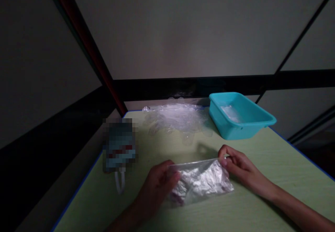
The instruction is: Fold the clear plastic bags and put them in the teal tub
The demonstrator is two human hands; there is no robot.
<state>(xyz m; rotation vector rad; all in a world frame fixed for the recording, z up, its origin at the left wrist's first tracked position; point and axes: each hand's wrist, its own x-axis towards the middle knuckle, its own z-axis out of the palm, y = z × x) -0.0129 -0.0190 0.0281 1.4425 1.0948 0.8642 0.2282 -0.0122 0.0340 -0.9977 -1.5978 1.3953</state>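
Observation:
A clear plastic bag [202,179] with crinkled silvery material inside is stretched between my two hands, just above the table. My left hand [158,185] is closed on its left end, the thumb lying over the front. At the upper right corner, my right hand [239,164] pinches the bag between thumb and fingers. A dark reddish patch shows near the bag's lower left, too blurred to name. Beyond the hands lies a spread pile of clear plastic bags [178,118].
On the back right of the pale green table [104,204] stands a turquoise plastic basin [243,131] with something clear and flat in it. A pixelated object [120,143] with a white strap lies at the left edge. Pale panels rise behind the table.

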